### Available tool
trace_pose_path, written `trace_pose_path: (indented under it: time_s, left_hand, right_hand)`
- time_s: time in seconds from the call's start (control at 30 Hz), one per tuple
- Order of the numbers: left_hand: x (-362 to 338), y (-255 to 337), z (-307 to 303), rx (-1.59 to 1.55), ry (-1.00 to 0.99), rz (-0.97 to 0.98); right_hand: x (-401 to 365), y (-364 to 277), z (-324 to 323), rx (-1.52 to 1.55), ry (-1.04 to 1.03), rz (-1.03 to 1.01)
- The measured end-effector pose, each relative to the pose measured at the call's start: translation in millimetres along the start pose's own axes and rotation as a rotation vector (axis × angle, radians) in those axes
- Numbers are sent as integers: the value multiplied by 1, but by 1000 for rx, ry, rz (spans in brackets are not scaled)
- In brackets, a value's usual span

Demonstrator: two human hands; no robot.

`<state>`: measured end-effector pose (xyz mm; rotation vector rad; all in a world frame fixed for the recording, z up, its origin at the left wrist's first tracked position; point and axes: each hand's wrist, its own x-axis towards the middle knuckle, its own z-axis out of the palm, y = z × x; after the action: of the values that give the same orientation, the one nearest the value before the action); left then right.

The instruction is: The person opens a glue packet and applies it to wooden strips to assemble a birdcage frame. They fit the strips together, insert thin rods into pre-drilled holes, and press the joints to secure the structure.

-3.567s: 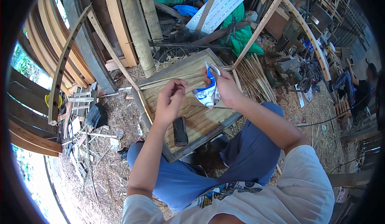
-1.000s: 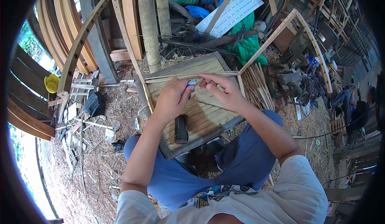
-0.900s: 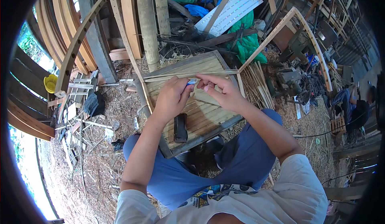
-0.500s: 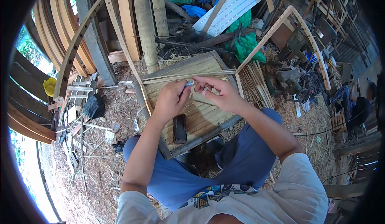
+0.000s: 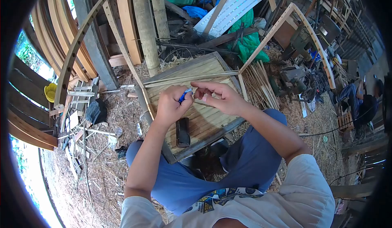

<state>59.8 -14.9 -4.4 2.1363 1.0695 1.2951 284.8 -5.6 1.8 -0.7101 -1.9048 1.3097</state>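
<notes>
Above a slatted wooden board (image 5: 204, 117) with a dark frame, my left hand (image 5: 173, 103) is wrapped round a small blue object (image 5: 184, 95), its tip pointing toward the other hand. My right hand (image 5: 218, 97) is beside that tip, its fingers curled; whatever they pinch is too small to make out. A dark block (image 5: 183, 132) lies on the board below my left hand. Thin light wooden strips (image 5: 179, 78) cross the board's far part, joined to a jointed strip frame with holes (image 5: 122, 44) that rises at both sides.
Curved planks (image 5: 61, 28) and a bamboo post (image 5: 143, 28) stand at the left back. A green sheet (image 5: 249, 48) and white panel (image 5: 232, 9) lie beyond the board. Wood scraps (image 5: 81, 105) litter the left ground. A person (image 5: 361, 101) is at the far right.
More of the blue object shows in my left hand, which has turned slightly. My right hand has shifted a little to the left and down.
</notes>
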Motion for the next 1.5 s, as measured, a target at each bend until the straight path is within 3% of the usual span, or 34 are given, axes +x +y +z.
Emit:
trace_pose_path:
  time_s: [0.53,0.83,1.2,1.5]
  left_hand:
    - [4,-2,-5,110,-76,204]
    - [3,1,-2,133,-111,219]
    - [6,1,-9,186,-107,257]
    - [6,-11,-20,172,-270,241]
  right_hand:
    - [1,6,1,310,-9,54]
    - [-1,-4,-3,283,-24,156]
    - [-1,15,-5,43,42,45]
    - [2,12,-2,-46,-4,24]
